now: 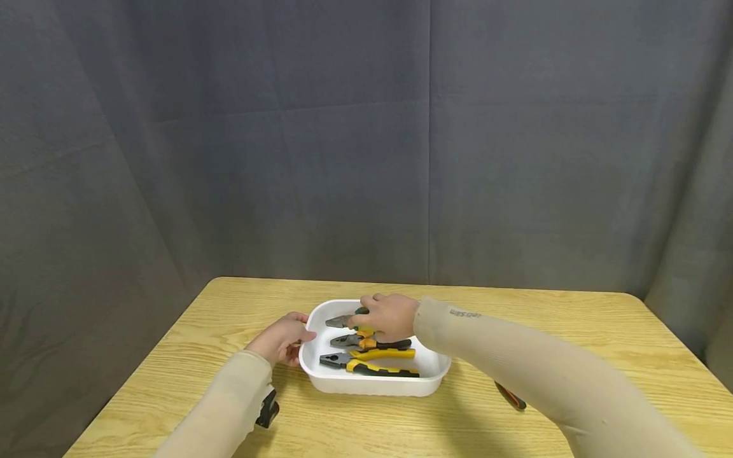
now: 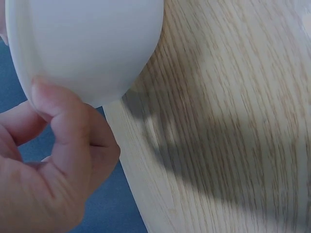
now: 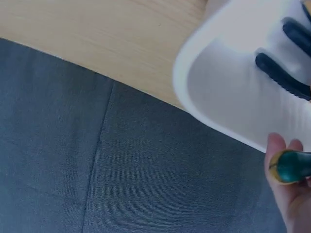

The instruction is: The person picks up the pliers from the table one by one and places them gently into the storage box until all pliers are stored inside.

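A white plastic tray (image 1: pixel 375 385) stands on the wooden table. My left hand (image 1: pixel 286 338) pinches its left end, the thumb (image 2: pixel 58 104) on the rim in the left wrist view. Over the tray's far side, my right hand (image 1: pixel 389 316) holds pliers with green and yellow handles (image 3: pixel 294 166); their grey head (image 1: pixel 339 321) points left. The fingers hide part of these pliers. Nearer me in the tray lie pliers with orange and black handles (image 1: pixel 372 343), then pliers with yellow and black handles (image 1: pixel 378 369), heads to the left.
On the table (image 1: pixel 550 318), right of the tray, lies a black and orange handle (image 1: pixel 509 395), partly hidden under my right forearm. A grey curtain (image 1: pixel 355 159) hangs behind the table's far edge. A black strap piece (image 1: pixel 267 409) sits at my left wrist.
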Demonstrator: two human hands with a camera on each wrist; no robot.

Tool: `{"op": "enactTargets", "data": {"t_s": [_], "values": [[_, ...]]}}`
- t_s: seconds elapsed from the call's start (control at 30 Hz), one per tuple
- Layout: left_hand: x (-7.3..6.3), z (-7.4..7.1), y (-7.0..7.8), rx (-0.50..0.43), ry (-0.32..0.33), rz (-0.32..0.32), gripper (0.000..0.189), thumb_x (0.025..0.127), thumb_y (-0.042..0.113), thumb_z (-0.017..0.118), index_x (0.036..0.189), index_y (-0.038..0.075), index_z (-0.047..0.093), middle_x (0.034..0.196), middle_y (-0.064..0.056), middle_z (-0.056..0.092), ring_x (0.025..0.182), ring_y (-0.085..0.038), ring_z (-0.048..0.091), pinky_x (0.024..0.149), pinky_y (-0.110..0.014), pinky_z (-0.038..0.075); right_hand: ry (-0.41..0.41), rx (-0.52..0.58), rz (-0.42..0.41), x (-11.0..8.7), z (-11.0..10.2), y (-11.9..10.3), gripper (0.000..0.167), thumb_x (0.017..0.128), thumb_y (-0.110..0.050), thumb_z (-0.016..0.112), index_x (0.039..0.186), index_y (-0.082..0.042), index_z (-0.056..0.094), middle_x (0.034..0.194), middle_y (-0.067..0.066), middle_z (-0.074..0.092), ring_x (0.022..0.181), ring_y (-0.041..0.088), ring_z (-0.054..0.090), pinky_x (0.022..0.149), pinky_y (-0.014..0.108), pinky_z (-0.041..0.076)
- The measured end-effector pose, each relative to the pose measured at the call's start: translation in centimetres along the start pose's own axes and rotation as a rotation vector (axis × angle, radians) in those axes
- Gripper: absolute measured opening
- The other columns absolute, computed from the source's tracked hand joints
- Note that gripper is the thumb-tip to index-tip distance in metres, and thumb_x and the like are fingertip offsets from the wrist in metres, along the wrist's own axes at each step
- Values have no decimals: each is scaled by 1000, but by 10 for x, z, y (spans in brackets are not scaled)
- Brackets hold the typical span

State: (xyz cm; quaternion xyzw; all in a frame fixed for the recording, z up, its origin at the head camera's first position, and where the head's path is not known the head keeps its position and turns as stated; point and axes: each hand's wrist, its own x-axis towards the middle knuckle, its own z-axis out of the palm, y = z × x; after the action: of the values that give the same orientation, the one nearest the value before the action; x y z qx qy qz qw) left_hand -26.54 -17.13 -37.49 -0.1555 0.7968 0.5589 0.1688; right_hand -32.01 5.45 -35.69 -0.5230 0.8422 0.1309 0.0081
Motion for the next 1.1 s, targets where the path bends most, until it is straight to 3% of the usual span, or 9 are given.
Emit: {"op": "enactTargets", "data": {"t_s": [0.3,0.7,0.9,1.1], "values": [[-1,1,-1,3,-1,3,34,96,0,52,127,2,38,86,-15,54,61,-20,47,48,-21,41,-23,14,-59,5,7,4,41,97,-32,61,134,-35,45,108,4,48,79,13,48,61,23,46],[-2,-2,-3,2,-4,19,34,96,0,52,126,1,37,87,-16,54,62,-20,47,49,-22,40,-67,32,-67,12,13,3,37,99,-32,56,134,-35,45,102,1,45,76,13,46,57,23,42],[-2,-3,-3,14,-9,20,34,96,1,52,127,1,37,89,-17,54,61,-20,46,48,-21,40,-112,47,-77,13,16,2,41,97,-28,60,134,-38,46,99,-1,44,76,11,44,63,19,40],[0,-1,-1,18,-13,11,34,97,1,52,127,2,38,90,-17,53,62,-19,45,49,-21,39,-123,16,-80,12,20,4,39,97,-33,59,133,-40,45,98,-3,44,77,10,44,65,18,40]]}}
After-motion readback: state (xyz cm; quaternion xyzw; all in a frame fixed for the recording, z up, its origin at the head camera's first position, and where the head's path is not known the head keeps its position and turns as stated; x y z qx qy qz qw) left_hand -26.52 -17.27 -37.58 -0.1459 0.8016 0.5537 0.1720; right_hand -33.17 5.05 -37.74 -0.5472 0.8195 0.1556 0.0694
